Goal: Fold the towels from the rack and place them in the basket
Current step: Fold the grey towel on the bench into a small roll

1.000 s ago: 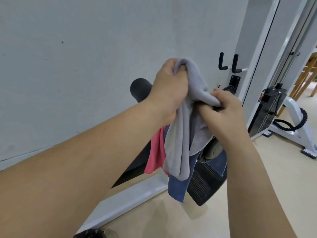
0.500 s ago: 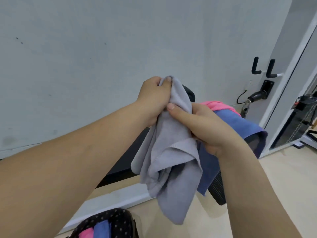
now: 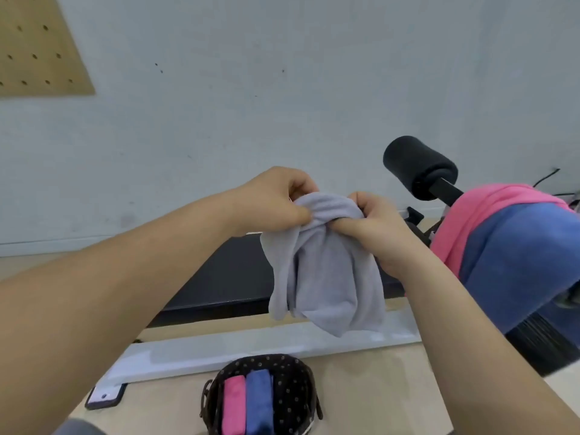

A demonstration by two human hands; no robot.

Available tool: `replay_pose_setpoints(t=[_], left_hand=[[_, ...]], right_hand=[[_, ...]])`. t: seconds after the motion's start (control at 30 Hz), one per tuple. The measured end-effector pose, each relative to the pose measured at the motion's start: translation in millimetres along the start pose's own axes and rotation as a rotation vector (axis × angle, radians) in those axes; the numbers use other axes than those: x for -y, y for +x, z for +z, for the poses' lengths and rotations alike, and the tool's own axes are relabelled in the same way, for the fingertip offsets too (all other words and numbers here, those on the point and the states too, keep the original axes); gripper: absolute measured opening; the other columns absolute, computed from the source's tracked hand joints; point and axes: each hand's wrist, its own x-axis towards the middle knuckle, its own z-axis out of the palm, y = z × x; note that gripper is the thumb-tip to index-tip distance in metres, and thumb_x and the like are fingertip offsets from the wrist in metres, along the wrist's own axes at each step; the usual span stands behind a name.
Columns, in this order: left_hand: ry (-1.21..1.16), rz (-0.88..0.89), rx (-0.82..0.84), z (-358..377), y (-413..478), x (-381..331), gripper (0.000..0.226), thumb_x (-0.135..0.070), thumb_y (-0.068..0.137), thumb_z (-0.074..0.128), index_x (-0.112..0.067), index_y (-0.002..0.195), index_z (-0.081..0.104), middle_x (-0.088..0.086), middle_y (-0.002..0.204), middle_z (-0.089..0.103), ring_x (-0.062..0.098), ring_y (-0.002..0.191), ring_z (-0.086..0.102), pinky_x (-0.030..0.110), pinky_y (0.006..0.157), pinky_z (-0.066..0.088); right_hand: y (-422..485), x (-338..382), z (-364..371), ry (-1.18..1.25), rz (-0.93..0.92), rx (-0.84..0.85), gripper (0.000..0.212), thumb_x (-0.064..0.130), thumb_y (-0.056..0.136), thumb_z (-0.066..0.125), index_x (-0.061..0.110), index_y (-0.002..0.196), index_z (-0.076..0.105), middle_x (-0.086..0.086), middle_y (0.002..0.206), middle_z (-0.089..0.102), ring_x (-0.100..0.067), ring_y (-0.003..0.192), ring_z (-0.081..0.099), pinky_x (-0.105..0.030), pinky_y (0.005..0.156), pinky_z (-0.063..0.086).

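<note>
Both hands' grip clenches the grey towel [image 3: 326, 271]; basket [image 3: 292, 390] holds folded pink towel [image 3: 233, 403], blue towel [image 3: 259, 400].

wooden pegboard [image 3: 37, 42] on pale wall [image 3: 282, 89], upper left; white metal beam [image 3: 251, 350] lying on floor [image 3: 376, 397].

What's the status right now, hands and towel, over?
Left hand and right hand both grip the grey towel, bunched, unfolded. Basket below holds folded pink towel and folded blue towel. Path to basket unobstructed.

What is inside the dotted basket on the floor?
The basket holds a folded pink towel beside a folded blue towel. Anything under them is hidden.
</note>
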Motion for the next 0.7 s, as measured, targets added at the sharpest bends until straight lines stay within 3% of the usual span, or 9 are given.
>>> replay_pose_setpoints(t=[0.1,0.2,0.27,0.37,0.5,0.57,0.7], left_hand=[[0.18,-0.09,-0.034,-10.6,-21.6,28.5,0.008,-0.011,0.084,0.062,-0.015,0.078,0.061,-0.001,0.071,0.058,0.015,0.065,0.052,0.028,0.057,0.042],[-0.029,-0.226,-0.16,-22.4,-37.7,52.5,0.015,-0.007,0.084,0.058,-0.017,0.073,0.056,-0.004,0.071,0.051,0.014,0.065,0.046,0.025,0.058,0.036],[-0.169,-0.291,-0.205,-29.1,-45.6,64.3,0.018,-0.006,0.083,0.059,-0.019,0.071,0.056,-0.005,0.075,0.055,0.014,0.072,0.05,0.025,0.062,0.038],[-0.199,-0.288,-0.178,-29.9,-51.5,81.2,0.018,-0.014,0.087,0.066,-0.022,0.073,0.057,-0.008,0.075,0.057,0.011,0.075,0.052,0.024,0.064,0.037],[-0.149,-0.19,-0.245,-26.9,-53.0,105.4,0.022,-0.031,0.088,0.075,-0.021,0.079,0.058,-0.016,0.065,0.054,0.003,0.06,0.049,0.014,0.053,0.037],[-0.111,-0.148,-0.302,-31.0,-54.0,114.7,0.03,-0.035,0.086,0.079,-0.021,0.075,0.055,-0.02,0.056,0.051,0.0,0.052,0.044,0.011,0.048,0.035],[0.142,-0.066,-0.317,-43.0,-53.7,127.8,0.029,-0.019,0.085,0.066,-0.024,0.067,0.044,-0.017,0.052,0.046,0.006,0.052,0.037,0.027,0.054,0.034]], right_hand=[[14.4,2.2,34.0,-0.039,-0.052,0.032,0.02,0.011,0.08,0.076,0.014,0.081,0.056,-0.003,0.074,0.055,-0.014,0.072,0.052,-0.031,0.065,0.041],[21.3,4.8,63.3,-0.034,0.031,0.271,0.031,0.013,0.075,0.088,0.013,0.093,0.062,-0.009,0.084,0.068,-0.021,0.08,0.066,-0.038,0.075,0.051],[23.4,7.6,81.0,0.096,0.103,0.451,0.039,0.009,0.077,0.087,0.009,0.108,0.064,-0.016,0.099,0.076,-0.028,0.092,0.073,-0.044,0.086,0.056],[30.2,8.7,105.2,0.314,0.096,0.566,0.038,0.007,0.086,0.078,0.003,0.121,0.063,-0.017,0.11,0.075,-0.027,0.099,0.072,-0.037,0.086,0.057],[47.1,-3.1,120.1,0.516,0.11,0.507,0.032,0.002,0.082,0.078,0.011,0.11,0.065,-0.012,0.102,0.073,-0.024,0.091,0.069,-0.036,0.085,0.054],[53.6,-7.7,118.5,0.423,0.085,0.536,0.031,0.004,0.077,0.08,0.013,0.103,0.066,-0.008,0.094,0.073,-0.022,0.087,0.069,-0.033,0.08,0.054],[58.8,-9.6,107.3,0.327,0.11,0.75,0.024,0.01,0.071,0.083,0.015,0.087,0.066,-0.003,0.074,0.063,-0.016,0.073,0.062,-0.023,0.067,0.051]])
